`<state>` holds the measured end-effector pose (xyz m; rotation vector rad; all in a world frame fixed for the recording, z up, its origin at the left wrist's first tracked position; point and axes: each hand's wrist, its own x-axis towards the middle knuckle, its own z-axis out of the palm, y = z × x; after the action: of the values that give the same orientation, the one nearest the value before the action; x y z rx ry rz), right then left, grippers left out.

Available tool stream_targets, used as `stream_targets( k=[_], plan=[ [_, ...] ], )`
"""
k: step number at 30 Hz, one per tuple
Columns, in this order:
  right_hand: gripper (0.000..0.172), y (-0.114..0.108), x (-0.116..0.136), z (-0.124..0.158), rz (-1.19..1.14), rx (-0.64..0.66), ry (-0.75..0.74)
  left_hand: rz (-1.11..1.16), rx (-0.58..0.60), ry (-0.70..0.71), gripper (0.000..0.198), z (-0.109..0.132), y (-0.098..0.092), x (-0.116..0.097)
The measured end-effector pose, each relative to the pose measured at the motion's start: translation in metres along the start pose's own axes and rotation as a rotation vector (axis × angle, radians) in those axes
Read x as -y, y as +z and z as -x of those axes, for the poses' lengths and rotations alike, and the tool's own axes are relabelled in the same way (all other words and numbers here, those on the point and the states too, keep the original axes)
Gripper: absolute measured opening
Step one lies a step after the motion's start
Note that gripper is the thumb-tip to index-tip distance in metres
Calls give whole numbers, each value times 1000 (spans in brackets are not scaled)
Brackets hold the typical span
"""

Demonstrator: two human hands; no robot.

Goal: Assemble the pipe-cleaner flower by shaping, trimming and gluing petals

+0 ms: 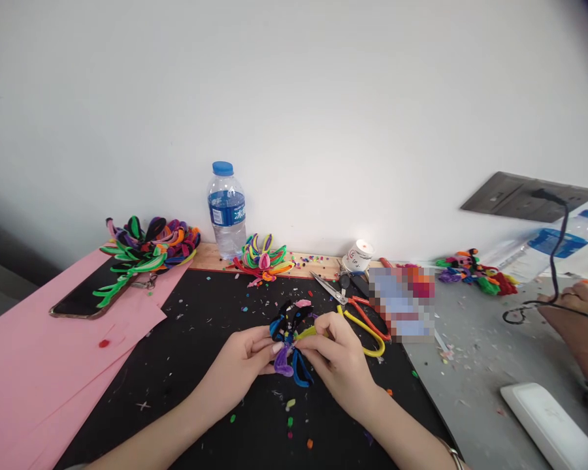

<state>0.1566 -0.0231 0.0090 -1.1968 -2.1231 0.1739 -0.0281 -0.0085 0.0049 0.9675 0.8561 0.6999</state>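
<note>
"Over a black mat (215,294), what did the hands hold?"

"A looped bunch (289,337), pinched by the left hand (247,356), thumb against fingers; the right hand (340,362) had its fingertips closed at the centre."

"How far along was it?"

"Black, blue and purple loops were shaped and gathered; the joint, seemingly, was unsecured. A fuller cluster (151,245) lay at left."

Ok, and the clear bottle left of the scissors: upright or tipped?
Upright. The bottle stands on its base in front of the wall, its blue cap at the top.
</note>
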Motion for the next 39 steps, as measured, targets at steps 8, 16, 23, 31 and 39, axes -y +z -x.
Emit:
stream_targets(
  k=[8, 16, 23, 31, 39],
  plan=[
    [17, 3, 1, -1, 52, 24, -33, 7, 11, 17, 27, 2, 2, 0],
    [18, 2, -2, 2, 84, 47, -24, -17, 6, 22, 30, 0, 0, 2],
    [18, 0, -3, 2, 47, 22, -27, -12, -13, 7, 31, -1, 0, 0],
    [16, 1, -1, 0, 77, 41, -45, -33, -19, -1, 32, 0, 2, -2],
    [14, -2, -3, -1, 32, -4, -37, -29, -34, 23, 30, 0, -1, -1]
  ],
)
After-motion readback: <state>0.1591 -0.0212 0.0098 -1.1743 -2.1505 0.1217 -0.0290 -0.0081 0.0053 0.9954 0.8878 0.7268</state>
